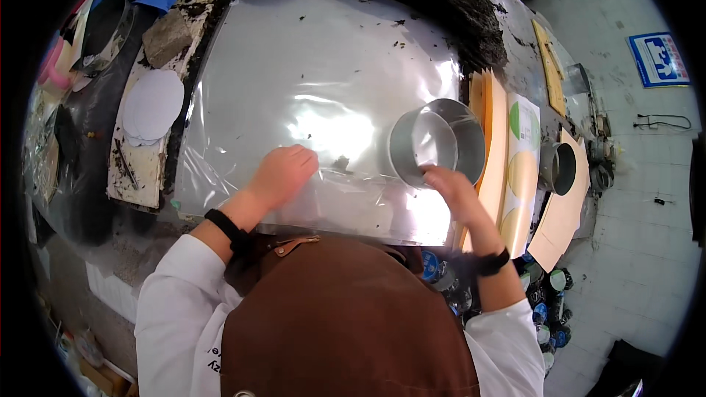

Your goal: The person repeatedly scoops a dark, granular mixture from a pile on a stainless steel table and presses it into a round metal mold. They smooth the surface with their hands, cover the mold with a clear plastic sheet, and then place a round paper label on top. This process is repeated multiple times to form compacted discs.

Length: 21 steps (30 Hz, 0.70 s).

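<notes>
A clear plastic sheet point(243, 95) covers the work surface in front of me, with strong glare and dark crumbs scattered over it. On its right side a round metal ring mould point(471, 132) is tilted. My right hand point(457, 195) grips the ring's near edge, thumb and fingers at the rim. My left hand point(283, 176) rests on the near half of the sheet with its fingers curled. Its fingertips are hidden, so I cannot tell whether anything is in them. A small dark crumb point(341, 163) lies just right of it.
Dark, crumbly slabs point(471, 22) line the far edge. Left are white paper discs point(153, 106) and a brownish lump point(167, 38) on a dirty board. Right stand tan card sheets point(491, 110), a printed packet point(521, 169) and another metal ring point(563, 167). Bottles point(551, 309) stand below.
</notes>
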Each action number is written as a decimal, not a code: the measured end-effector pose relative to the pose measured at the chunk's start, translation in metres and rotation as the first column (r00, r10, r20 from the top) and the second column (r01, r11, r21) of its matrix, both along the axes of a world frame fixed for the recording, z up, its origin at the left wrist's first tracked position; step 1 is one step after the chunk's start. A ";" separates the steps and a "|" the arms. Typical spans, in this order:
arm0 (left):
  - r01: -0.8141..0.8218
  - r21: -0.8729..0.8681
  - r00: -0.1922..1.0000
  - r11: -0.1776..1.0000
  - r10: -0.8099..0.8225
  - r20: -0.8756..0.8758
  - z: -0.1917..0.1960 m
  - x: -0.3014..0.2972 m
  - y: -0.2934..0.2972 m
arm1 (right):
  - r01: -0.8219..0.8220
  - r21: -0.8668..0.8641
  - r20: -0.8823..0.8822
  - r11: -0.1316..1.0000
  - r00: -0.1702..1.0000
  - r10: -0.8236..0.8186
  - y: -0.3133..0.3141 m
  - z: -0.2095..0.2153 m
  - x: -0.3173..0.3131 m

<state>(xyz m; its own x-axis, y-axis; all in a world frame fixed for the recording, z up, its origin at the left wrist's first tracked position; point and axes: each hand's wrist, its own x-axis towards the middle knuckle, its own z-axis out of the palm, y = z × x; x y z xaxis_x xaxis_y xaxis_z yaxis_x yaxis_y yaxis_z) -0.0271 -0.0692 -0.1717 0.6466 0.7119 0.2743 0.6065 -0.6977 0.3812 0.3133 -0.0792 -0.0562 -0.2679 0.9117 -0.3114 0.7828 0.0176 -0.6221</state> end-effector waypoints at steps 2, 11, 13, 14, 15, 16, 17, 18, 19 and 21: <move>-0.050 -0.140 0.994 0.989 0.036 -0.102 0.026 0.021 0.024 | -0.154 0.071 0.490 0.985 0.866 0.100 -0.018 -0.005 -0.013; -0.036 -0.343 0.999 0.938 0.025 -0.036 0.111 0.073 0.208 | -0.497 0.597 0.247 0.630 0.861 0.444 -0.048 0.091 -0.049; -0.066 -0.322 0.997 0.944 0.048 -0.064 0.155 0.061 0.205 | -0.720 0.293 0.250 0.630 0.693 0.676 -0.053 0.066 -0.063; -0.065 -0.315 0.997 0.947 0.045 -0.070 0.167 0.059 0.203 | -0.723 0.182 0.301 0.667 0.686 0.662 -0.048 0.049 -0.071; 0.005 -0.273 1.000 0.962 0.002 0.026 0.174 0.057 0.195 | -0.712 0.076 0.353 0.698 0.674 0.649 -0.043 0.031 -0.077; 0.073 -0.224 0.991 0.972 -0.047 0.123 0.178 0.057 0.181 | -0.657 0.057 0.369 0.752 0.714 0.595 -0.027 0.025 -0.082; 0.017 -0.134 0.994 0.991 -0.002 0.110 0.186 0.056 0.153 | -0.616 0.152 0.396 0.773 0.754 0.523 -0.009 0.018 -0.090; -0.034 -0.044 0.994 0.998 0.038 0.101 0.191 0.055 0.122 | -0.566 0.244 0.413 0.787 0.795 0.444 0.009 0.012 -0.099; 0.001 0.068 0.998 0.998 -0.005 0.062 0.189 0.045 0.097 | -0.512 0.355 0.325 0.783 0.852 0.410 0.031 -0.003 -0.107; 0.062 0.236 0.998 0.970 -0.063 0.000 0.177 0.031 0.060 | -0.374 0.347 0.226 0.860 0.923 0.310 0.062 -0.009 -0.120</move>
